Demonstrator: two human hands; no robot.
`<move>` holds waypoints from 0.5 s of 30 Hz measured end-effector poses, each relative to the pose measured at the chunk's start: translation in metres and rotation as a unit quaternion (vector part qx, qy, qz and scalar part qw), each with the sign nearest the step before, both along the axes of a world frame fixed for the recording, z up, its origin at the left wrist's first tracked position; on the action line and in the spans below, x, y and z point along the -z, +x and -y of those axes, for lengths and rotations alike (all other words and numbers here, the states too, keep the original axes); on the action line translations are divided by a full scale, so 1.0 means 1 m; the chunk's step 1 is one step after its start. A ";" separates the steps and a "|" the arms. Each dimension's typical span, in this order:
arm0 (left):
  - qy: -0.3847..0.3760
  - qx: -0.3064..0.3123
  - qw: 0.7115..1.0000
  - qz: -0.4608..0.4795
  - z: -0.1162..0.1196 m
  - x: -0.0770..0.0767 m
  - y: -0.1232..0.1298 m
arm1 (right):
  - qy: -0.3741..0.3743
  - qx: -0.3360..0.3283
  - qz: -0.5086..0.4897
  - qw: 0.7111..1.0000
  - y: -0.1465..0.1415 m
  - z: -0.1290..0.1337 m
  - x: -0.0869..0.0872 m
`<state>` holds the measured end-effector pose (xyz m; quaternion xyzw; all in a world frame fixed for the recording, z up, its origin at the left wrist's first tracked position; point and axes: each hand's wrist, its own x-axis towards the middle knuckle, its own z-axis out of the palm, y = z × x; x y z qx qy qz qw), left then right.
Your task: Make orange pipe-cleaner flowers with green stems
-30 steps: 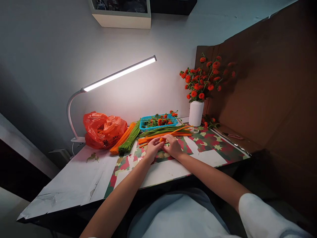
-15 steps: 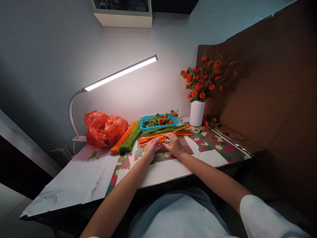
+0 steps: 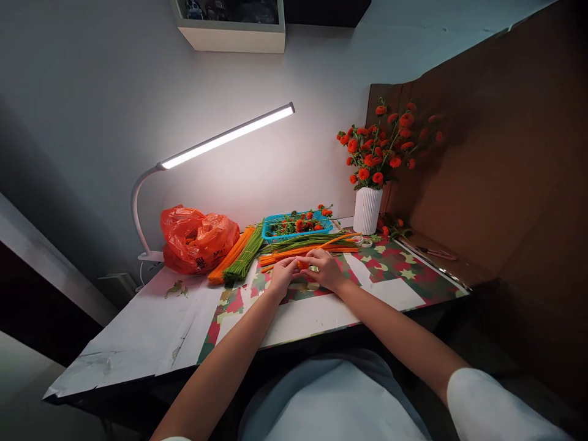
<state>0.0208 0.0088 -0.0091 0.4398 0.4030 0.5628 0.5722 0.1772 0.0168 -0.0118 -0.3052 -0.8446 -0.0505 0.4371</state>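
Observation:
Between my two hands is a small orange fuzzy flower head [image 3: 301, 265], mostly covered by the fingers. My left hand [image 3: 282, 277] pinches it from the left with fingertips closed. From the other side my right hand [image 3: 324, 270] grips it, fingers bent over its top. An orange pipe cleaner [image 3: 340, 239] slants up to the right from behind my right hand. Just beyond the hands lie loose orange pipe cleaners [image 3: 271, 260] and green pipe cleaners [image 3: 294, 246] on a camouflage-patterned mat [image 3: 395, 263].
A blue basket [image 3: 265, 231] of orange flowers stands behind the pipe cleaners. Left of it lie a green bundle [image 3: 243, 260] and a red plastic bag [image 3: 197, 239]. A white vase [image 3: 367, 211] of flowers stands right, near rolls of tape [image 3: 366, 243]. A lit lamp [image 3: 229, 136] hangs above.
The fingers of both hands have closed further over the flower head, which is now more hidden. The whole view has shifted slightly; the things on the table stay put.

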 end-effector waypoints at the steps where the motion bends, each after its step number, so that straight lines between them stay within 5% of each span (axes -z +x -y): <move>1: 0.001 0.004 1.000 -0.002 0.000 -0.001 0.000 | 0.009 0.004 0.017 1.000 0.000 -0.001 0.000; 11: 0.021 0.011 0.998 -0.054 0.008 -0.004 0.002 | 0.015 0.009 0.031 0.999 -0.004 -0.002 0.005; 15: 0.075 -0.014 0.994 -0.081 0.006 -0.018 -0.007 | -0.022 0.013 -0.011 1.000 -0.004 -0.001 0.008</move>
